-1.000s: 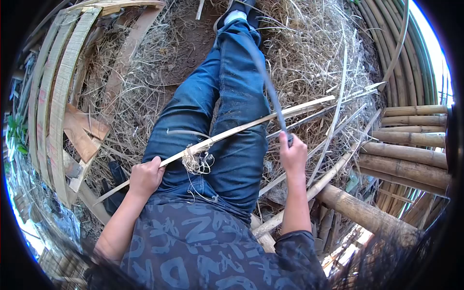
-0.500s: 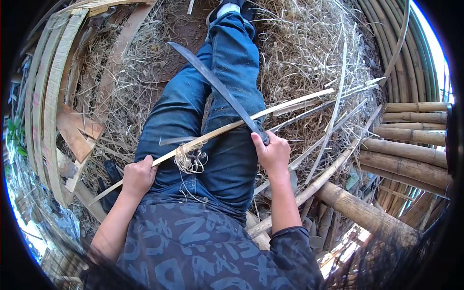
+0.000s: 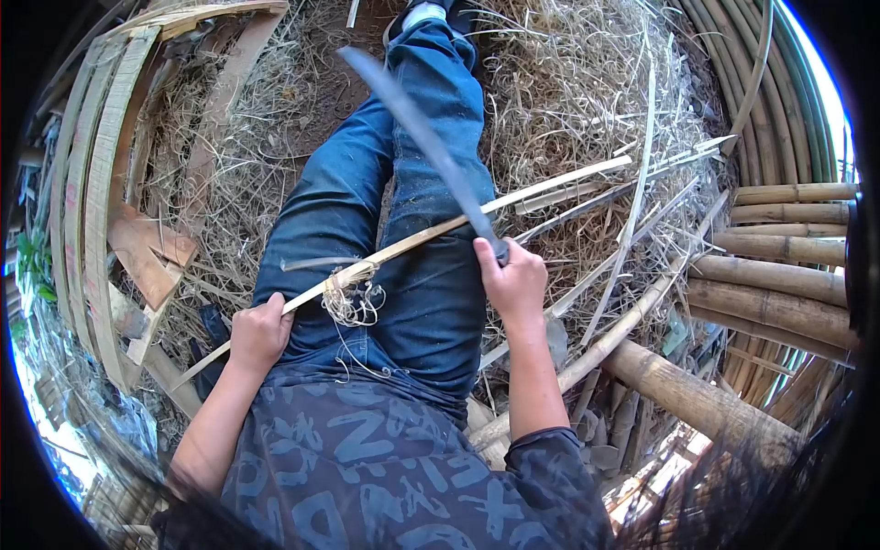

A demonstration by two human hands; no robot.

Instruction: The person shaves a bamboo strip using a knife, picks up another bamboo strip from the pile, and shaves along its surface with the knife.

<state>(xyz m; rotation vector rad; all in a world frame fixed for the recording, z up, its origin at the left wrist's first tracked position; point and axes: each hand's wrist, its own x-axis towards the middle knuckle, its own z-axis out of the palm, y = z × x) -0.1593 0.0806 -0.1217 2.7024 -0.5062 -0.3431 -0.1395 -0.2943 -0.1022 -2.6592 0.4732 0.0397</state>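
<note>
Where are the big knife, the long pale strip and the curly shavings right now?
Big knife (image 3: pixel 429 142): head view, middle of the blade.
Long pale strip (image 3: pixel 409 244): head view, midway along its upper face.
Curly shavings (image 3: pixel 340 301): head view, denser left part of the tangle.

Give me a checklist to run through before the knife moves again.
1. Left hand grips the long, thin, pale strip of wood or bamboo: ok.
2. Right hand holds the long, curved, dark metal knife by its handle: ok.
3. Left fingers away from the blade: ok.
4. Legs in blue denim jeans out from under the blade: not ok.
5. Lap free of tangled, pale, curly shavings: not ok.
6. Edge sharp: cannot tell, blade blurred.
</note>
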